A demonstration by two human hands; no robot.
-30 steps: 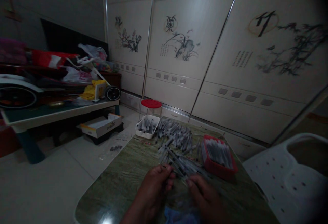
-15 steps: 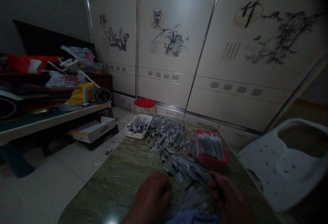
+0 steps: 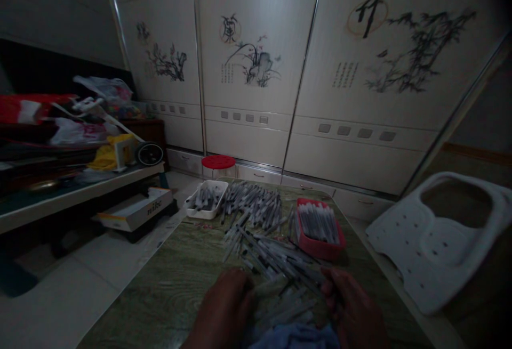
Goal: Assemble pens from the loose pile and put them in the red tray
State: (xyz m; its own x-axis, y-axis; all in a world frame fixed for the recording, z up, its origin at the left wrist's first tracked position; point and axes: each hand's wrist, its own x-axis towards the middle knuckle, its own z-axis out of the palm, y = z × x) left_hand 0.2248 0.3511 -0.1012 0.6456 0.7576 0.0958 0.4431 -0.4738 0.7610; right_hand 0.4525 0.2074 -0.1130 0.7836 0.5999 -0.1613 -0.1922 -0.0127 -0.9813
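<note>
My left hand (image 3: 224,306) is at the front of the table, its fingers curled and their tips turned away from view. What it holds, if anything, is hidden. On the right, my right hand (image 3: 354,309) is closed, thumb and fingers pinched round what looks like a slim dark pen, mostly covered. Between the hands lie loose clear pens (image 3: 290,306). Beyond them a large heap of pens (image 3: 256,205), clear with dark ends, spreads over the table. A red basket (image 3: 322,250) holds upright-packed pens at the right; a white tray (image 3: 200,213) with more stands at the far left.
The wood-patterned table (image 3: 160,290) has a blue cloth (image 3: 294,337) at its near edge. A white plastic chair (image 3: 432,242) stands to the right, a red stool (image 3: 218,162) behind. At left, a cluttered bench (image 3: 132,177) sits above a shoe box (image 3: 136,210).
The view has shifted slightly, so table and baskets appear further left. Both hands stay near the same places over the pens, with small finger movements.
</note>
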